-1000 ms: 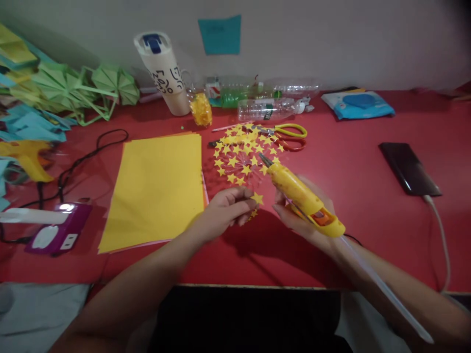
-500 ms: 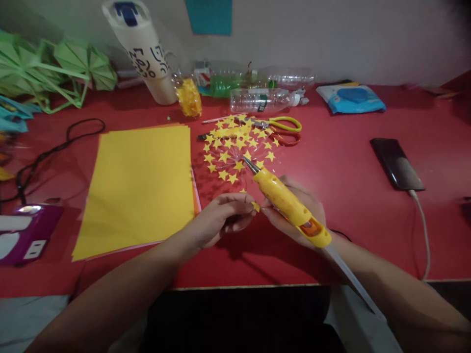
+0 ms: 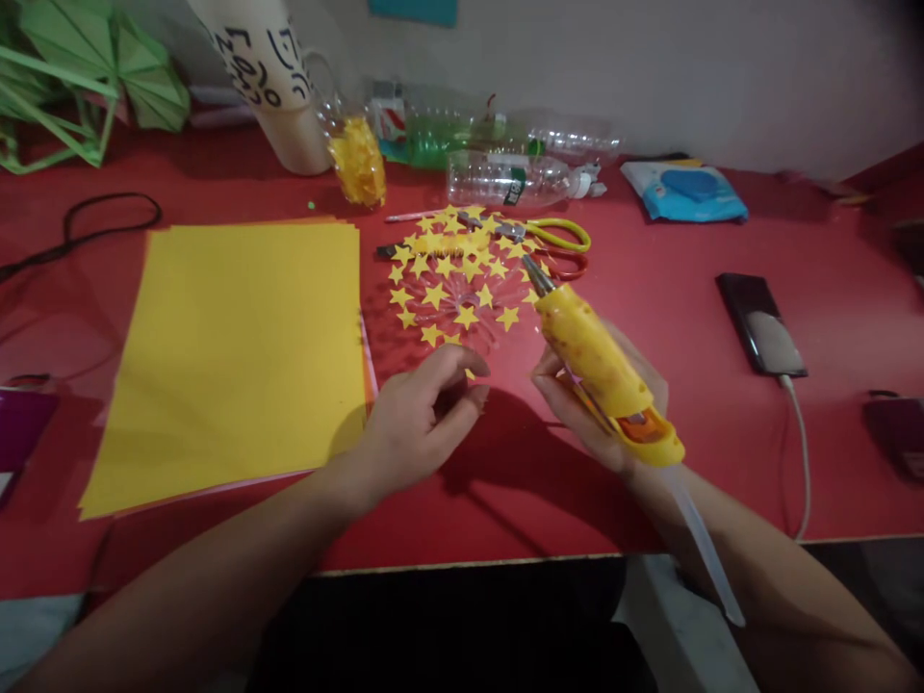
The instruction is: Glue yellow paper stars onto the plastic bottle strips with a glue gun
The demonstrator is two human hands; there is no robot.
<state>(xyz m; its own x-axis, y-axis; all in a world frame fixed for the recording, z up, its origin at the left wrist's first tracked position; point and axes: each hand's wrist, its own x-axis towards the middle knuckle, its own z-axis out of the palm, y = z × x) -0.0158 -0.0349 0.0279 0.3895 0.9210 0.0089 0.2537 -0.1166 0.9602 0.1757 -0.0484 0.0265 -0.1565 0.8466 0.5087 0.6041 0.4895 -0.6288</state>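
Observation:
My right hand [image 3: 613, 404] is wrapped round a yellow hot glue gun [image 3: 596, 351]. Its metal nozzle points up and away, and a translucent glue stick [image 3: 704, 549] sticks out of its rear. My left hand [image 3: 425, 414] is open above the red table, thumb and forefinger apart with nothing visible between them. Just beyond its fingers lies a clear plastic piece [image 3: 469, 298] with strips spreading from a centre, surrounded by many small yellow paper stars [image 3: 434, 295]. One star is partly hidden behind my left forefinger.
Yellow paper sheets [image 3: 245, 356] are stacked at left. Behind the stars lie yellow- and red-handled pliers [image 3: 559, 234], a cutter knife [image 3: 433, 248] and plastic bottles [image 3: 498, 180]. A tumbler [image 3: 278, 106] stands at the back left. Wipes [image 3: 682, 191] and a plugged-in phone [image 3: 761, 325] are at right.
My left thumb and forefinger have parted, and the star they pinched no longer shows between them. My right hand with the glue gun has shifted right, away from the left. The view has shifted too.

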